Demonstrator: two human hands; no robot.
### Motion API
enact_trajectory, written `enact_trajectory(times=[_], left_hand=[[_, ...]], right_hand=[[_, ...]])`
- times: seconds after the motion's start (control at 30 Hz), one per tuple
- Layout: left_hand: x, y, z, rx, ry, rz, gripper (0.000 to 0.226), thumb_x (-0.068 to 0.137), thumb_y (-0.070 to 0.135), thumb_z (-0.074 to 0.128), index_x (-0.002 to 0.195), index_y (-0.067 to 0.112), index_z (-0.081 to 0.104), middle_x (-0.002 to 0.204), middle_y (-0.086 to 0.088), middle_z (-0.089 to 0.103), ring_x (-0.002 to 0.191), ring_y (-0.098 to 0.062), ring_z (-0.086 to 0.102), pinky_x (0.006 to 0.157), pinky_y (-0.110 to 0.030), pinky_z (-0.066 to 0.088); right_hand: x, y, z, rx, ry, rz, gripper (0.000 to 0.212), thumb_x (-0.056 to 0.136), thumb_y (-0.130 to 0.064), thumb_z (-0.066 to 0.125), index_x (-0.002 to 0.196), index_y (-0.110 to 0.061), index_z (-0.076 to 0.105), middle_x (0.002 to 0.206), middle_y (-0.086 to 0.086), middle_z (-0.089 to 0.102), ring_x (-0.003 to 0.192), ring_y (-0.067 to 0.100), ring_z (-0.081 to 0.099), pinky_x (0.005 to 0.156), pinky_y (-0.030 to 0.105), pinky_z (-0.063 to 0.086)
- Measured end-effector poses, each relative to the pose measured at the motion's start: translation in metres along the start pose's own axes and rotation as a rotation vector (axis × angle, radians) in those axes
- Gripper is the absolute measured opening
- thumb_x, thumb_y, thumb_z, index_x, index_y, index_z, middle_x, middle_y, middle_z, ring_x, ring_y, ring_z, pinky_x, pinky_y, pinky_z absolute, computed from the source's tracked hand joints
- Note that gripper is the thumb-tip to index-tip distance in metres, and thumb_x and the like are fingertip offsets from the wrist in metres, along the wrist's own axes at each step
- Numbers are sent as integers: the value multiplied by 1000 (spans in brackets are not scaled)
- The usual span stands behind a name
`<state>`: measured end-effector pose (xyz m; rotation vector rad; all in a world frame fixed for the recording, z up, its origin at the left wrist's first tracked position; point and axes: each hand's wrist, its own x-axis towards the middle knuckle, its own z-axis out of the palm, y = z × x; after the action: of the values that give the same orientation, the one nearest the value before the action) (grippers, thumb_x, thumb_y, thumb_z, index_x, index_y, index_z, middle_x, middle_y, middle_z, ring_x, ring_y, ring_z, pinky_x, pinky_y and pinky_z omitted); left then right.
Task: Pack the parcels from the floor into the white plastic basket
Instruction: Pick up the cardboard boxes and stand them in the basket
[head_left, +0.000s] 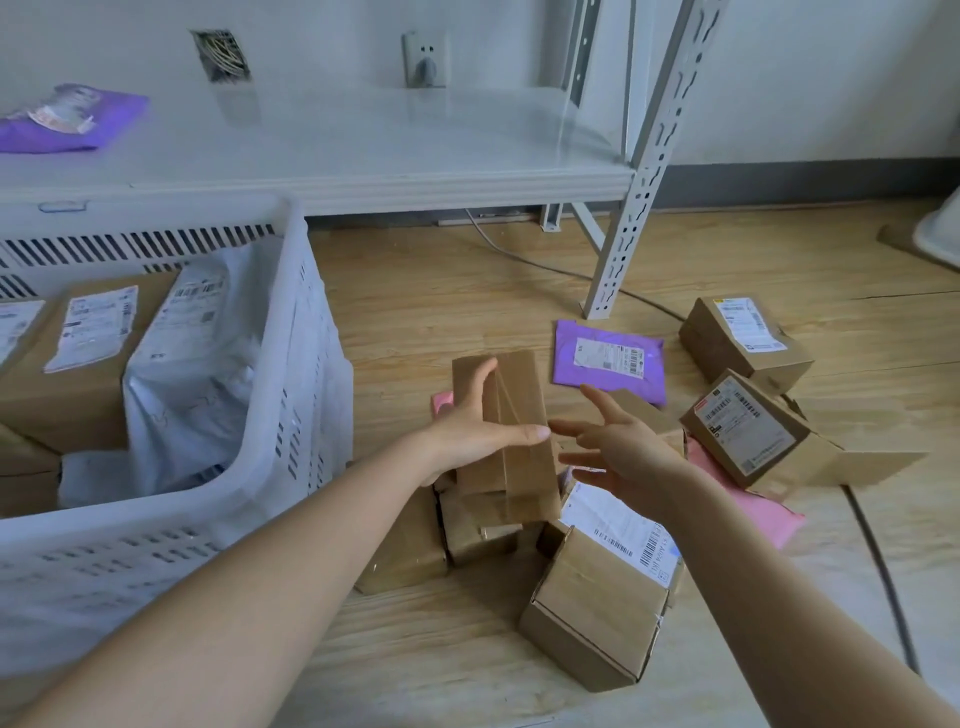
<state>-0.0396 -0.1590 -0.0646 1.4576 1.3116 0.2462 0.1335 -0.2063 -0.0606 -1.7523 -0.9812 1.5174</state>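
My left hand (475, 426) grips a long taped cardboard box (519, 415), thumb across its face, lifted above a heap of brown parcels (467, 530) on the floor. Just right of the box, my right hand (618, 452) hovers with fingers spread and holds nothing. The white plastic basket (291, 322) stands at the left, holding labelled cardboard boxes (78, 343) and a white mailer bag (192, 364). More parcels lie on the floor: a purple mailer (608, 358), a labelled box (743, 338), another (748, 431), a near box (597, 603) and a pink mailer (763, 514).
A white metal shelf (363, 150) runs along the wall behind, its slotted leg (634, 208) standing on the wooden floor right of centre. A purple mailer (67, 119) lies on the shelf. A grey cable (878, 551) trails over the floor at right.
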Motion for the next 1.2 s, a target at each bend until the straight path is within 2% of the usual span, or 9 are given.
enact_trajectory(times=[0.2, 0.33, 0.47, 0.63, 0.77, 0.87, 1.0, 1.13, 1.2], left_hand=[[-8, 19, -14, -102, 225, 12, 113, 59, 53, 78, 132, 62, -8, 139, -8, 10, 125, -32, 30, 83, -34, 36], [-16, 26, -46, -139, 206, 73, 105, 61, 48, 75, 129, 65, -4, 131, -7, 17, 109, -28, 36, 79, -38, 47], [-30, 32, -83, -215, 183, 173, 106, 53, 47, 72, 128, 66, -1, 126, -5, 29, 110, -28, 43, 82, -43, 53], [-52, 36, -130, -426, 83, 309, 106, 50, 41, 68, 132, 63, 4, 110, 11, 45, 95, -19, 54, 54, -25, 52], [-66, 31, -167, -567, 39, 399, 87, 54, 37, 66, 118, 70, 17, 109, 0, 49, 91, -21, 53, 68, -32, 48], [-73, 24, -194, -582, 128, 487, 77, 72, 24, 56, 121, 70, 18, 95, 0, 53, 80, -16, 55, 61, -29, 49], [-84, 12, -221, -287, 257, 567, 80, 87, 5, 46, 125, 69, 16, 152, 12, 15, 123, 1, 21, 95, -30, 23], [-92, 0, -249, -226, 277, 499, 73, 84, 38, 55, 134, 64, 8, 155, 14, 3, 142, -14, 9, 104, -34, 15], [-97, -3, -258, -154, 294, 429, 94, 65, 65, 62, 134, 62, -2, 156, 9, 1, 142, -20, 12, 109, -42, 22]], right_hand=[[-12, -28, 15, -54, -64, -190, 87, 83, 17, 31, 142, -45, 17, 129, -16, 52, 93, 1, 58, 100, 49, 39], [-13, -41, 27, 8, -56, -271, 85, 85, 17, 31, 142, -46, 18, 142, -7, 43, 92, 10, 54, 75, 31, 41], [-12, -61, 47, 166, 1, -290, 71, 94, -3, 42, 143, -46, 14, 146, -6, 32, 118, 19, 45, 91, 43, 47], [-13, -89, 71, 518, -54, -161, 44, 96, -46, 33, 138, -34, 37, 128, 0, 55, 108, 24, 59, 74, 43, 53], [-11, -112, 98, 563, -197, -201, 50, 88, -61, 34, 105, -28, 67, 101, 6, 71, 91, 27, 65, 84, 49, 49], [-13, -133, 125, 569, -157, -253, 49, 87, -55, 46, 124, -25, 55, 108, 6, 68, 94, 27, 65, 78, 46, 55], [-8, -148, 158, 598, -41, -319, 55, 93, -33, 50, 139, -36, 20, 100, -2, 60, 63, 17, 71, 46, 29, 53], [-6, -156, 188, 652, -72, -319, 62, 94, -24, 49, 140, -43, 12, 107, 3, 66, 68, 21, 72, 50, 32, 56], [-4, -160, 203, 661, -72, -331, 65, 94, -21, 49, 140, -46, 11, 106, -3, 66, 79, 23, 71, 55, 34, 58]])
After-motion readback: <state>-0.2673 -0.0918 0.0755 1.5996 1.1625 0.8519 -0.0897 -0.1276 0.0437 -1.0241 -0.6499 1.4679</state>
